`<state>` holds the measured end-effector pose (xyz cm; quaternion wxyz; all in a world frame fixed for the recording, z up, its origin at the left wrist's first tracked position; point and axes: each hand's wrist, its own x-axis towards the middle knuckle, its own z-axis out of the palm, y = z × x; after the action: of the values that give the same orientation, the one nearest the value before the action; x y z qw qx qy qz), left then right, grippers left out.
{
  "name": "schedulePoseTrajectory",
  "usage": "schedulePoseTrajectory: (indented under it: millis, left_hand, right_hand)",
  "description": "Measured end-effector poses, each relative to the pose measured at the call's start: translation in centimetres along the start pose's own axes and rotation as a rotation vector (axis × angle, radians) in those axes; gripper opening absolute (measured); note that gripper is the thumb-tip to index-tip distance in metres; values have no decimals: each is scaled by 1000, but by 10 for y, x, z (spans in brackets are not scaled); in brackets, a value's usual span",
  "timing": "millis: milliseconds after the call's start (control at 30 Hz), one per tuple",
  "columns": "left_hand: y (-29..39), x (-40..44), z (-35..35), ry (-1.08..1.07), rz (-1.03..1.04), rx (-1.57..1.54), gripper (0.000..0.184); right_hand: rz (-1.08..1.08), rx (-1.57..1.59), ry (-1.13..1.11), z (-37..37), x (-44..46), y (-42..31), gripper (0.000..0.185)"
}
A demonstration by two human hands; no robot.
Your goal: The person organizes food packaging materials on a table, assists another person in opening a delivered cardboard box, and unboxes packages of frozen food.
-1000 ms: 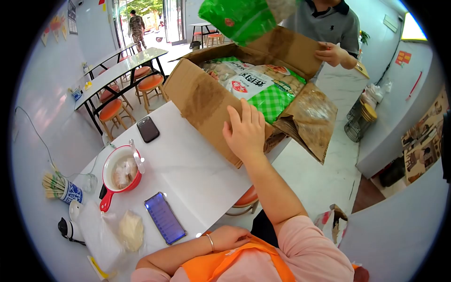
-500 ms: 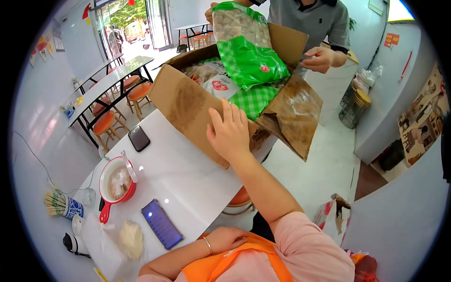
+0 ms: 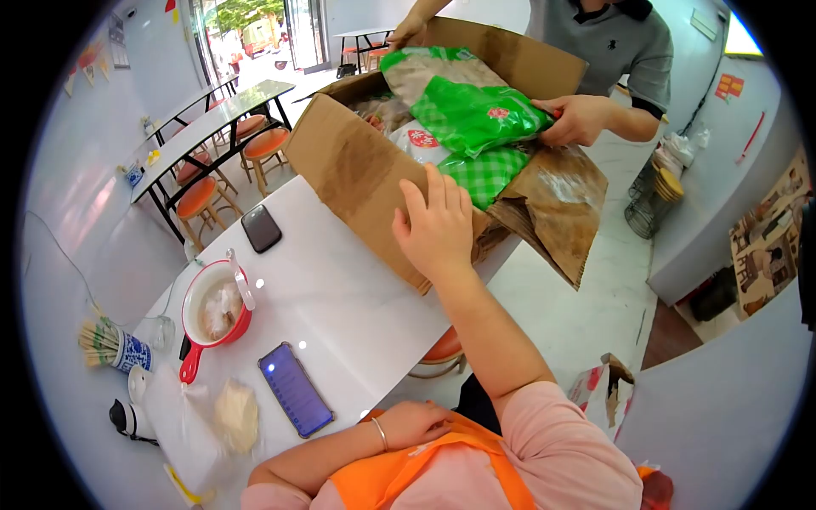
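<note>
From afar, I had the right hand (image 3: 437, 228), its fingers apart, on the carton flap (image 3: 357, 166), presumably bracing it, the green bag (image 3: 476, 115) just beyond them, and couldn't tell whether the left hand (image 3: 412, 424), against the apron (image 3: 365, 478), was closed.

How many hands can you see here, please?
4: the wearer's right hand at the cardboard flap, the wearer's left hand by the orange apron, the co-worker's left hand at the upper green bag, and the co-worker's right hand near its far end.
</note>
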<state>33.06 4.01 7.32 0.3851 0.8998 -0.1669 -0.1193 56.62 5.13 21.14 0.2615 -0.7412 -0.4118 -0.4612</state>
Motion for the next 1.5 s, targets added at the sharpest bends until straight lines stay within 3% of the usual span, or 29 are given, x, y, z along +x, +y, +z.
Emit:
schedulePoseTrajectory:
  millis: [1500]
  left_hand:
    - [0,-3,4,-7,69,36,22]
  right_hand:
    - [-30,-40,-34,2,-1,0,41]
